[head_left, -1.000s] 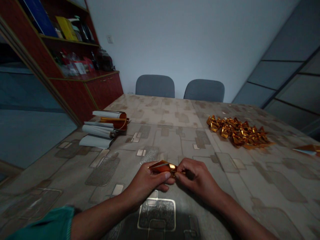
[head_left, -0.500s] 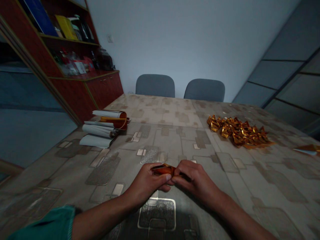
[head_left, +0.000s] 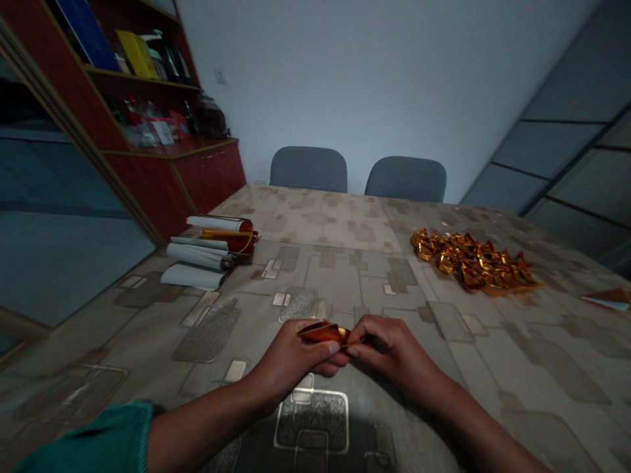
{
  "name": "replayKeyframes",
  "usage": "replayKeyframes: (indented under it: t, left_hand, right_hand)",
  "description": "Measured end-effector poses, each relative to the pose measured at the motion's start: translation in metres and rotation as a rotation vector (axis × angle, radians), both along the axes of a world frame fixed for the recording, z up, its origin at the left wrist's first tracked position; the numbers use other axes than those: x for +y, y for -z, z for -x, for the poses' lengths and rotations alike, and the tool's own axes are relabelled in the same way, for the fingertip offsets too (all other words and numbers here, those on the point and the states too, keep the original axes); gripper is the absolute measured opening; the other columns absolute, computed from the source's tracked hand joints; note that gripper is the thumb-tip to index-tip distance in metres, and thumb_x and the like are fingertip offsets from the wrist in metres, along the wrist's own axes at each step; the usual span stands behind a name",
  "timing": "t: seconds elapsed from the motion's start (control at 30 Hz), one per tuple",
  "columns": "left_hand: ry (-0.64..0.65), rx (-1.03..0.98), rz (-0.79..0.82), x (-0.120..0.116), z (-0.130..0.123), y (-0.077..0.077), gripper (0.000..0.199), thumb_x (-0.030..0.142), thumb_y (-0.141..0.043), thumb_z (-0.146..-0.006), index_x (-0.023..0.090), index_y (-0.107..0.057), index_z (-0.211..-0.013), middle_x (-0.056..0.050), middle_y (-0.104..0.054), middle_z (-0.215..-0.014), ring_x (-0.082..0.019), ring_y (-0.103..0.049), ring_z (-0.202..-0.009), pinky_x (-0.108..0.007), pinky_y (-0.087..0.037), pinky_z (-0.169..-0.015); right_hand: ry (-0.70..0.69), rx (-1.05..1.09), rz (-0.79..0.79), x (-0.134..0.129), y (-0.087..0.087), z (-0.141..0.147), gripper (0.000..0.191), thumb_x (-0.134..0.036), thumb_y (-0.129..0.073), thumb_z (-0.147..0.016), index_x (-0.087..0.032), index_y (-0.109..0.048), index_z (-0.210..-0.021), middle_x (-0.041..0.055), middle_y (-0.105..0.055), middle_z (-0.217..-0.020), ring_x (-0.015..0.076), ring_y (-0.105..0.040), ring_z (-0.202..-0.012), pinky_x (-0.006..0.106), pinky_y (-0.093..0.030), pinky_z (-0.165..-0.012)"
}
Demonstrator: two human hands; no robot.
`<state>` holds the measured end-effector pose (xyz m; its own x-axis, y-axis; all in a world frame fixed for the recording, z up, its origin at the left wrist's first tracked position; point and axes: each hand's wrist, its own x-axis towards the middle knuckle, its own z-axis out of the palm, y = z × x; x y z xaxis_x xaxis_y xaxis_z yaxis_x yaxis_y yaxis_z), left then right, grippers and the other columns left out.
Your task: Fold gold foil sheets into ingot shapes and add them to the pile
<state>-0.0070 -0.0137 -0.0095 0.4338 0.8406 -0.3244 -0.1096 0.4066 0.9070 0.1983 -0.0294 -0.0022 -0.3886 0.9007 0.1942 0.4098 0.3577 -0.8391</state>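
A small folded piece of shiny gold-orange foil paper [head_left: 320, 332] is held between my two hands above the near middle of the table. My left hand [head_left: 296, 351] grips its left part, thumb on the near side. At its right end, the thumb and index finger of my right hand [head_left: 387, 341] pinch the tip. Farther right on the table lies a cluster of folded gold foil pieces [head_left: 476, 263]. Curled sheets [head_left: 200, 256], pale on one side and orange-gold on the other, lie in a stack at the left.
The table [head_left: 315, 276] has a patterned cover. Two grey chairs [head_left: 308, 169] stand at its far edge, against the wall. One more folded foil piece [head_left: 608, 299] lies at the far right. A red-brown cabinet [head_left: 207, 174] with shelves is at the back left.
My right hand has shifted slightly to the right, and more of the foil's right end shows between my hands. The whole view has moved a little.
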Motion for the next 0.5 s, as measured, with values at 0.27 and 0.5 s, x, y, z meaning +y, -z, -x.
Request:
replayKeyframes:
  t: [0.27,0.5]
  left_hand:
    - [0.0,-0.004,0.011,-0.001,0.0,0.001,0.041,0.037,-0.092,-0.064,0.009,-0.075,-0.089,-0.011,-0.078,-0.086,-0.02,-0.075,-0.077,-0.025,-0.058,-0.065]
    - [-0.037,-0.024,0.026,0.0,-0.001,-0.001,0.044,0.039,-0.094,-0.06,0.008,-0.075,-0.086,-0.01,-0.078,-0.08,-0.019,-0.075,-0.073,-0.024,-0.058,-0.063]
  right_hand:
    - [0.067,-0.044,-0.045,-0.002,0.0,0.01,0.016,-0.018,-0.067,-0.087,-0.02,-0.063,-0.071,-0.0021,-0.065,-0.066,0.0125,-0.056,-0.06,0.024,-0.038,-0.056]
    - [0.01,0.036,0.1,-0.002,-0.002,-0.002,0.009,-0.027,-0.069,-0.088,-0.02,-0.07,-0.084,-0.0006,-0.067,-0.071,0.0137,-0.055,-0.062,0.025,-0.04,-0.055]
